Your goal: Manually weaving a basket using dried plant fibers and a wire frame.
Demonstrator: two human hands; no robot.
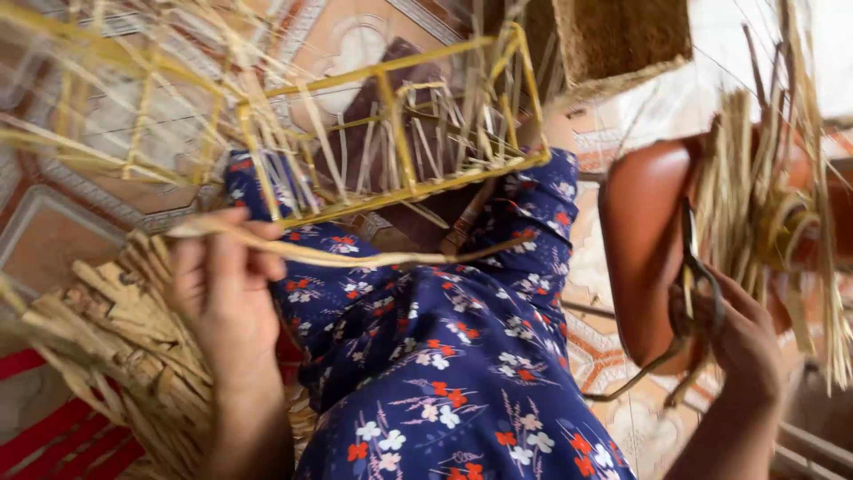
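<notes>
1. Head view: left hand [227,293] pinches a long straw strand [355,256] running across the floral-skirted lap [444,356], under the yellow wire frame [391,133].
2. Right hand [742,342] grips scissors [689,293] beside a brown stool [640,249]; loose straw [755,213] partly blocks it.

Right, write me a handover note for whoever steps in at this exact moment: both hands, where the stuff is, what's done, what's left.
Left hand: closed on a long straw strand that runs across the lap toward the frame.
Right hand: holding scissors, blades up, beside the brown stool.
Yellow frame: resting on the knees over the floral dress, with straw already laced between its bars.
Straw bundle: under the left hand. More straw is piled on the stool.
Done: part of the frame is woven.
Left: many bars are bare, and loose ends stick out untrimmed.
</notes>
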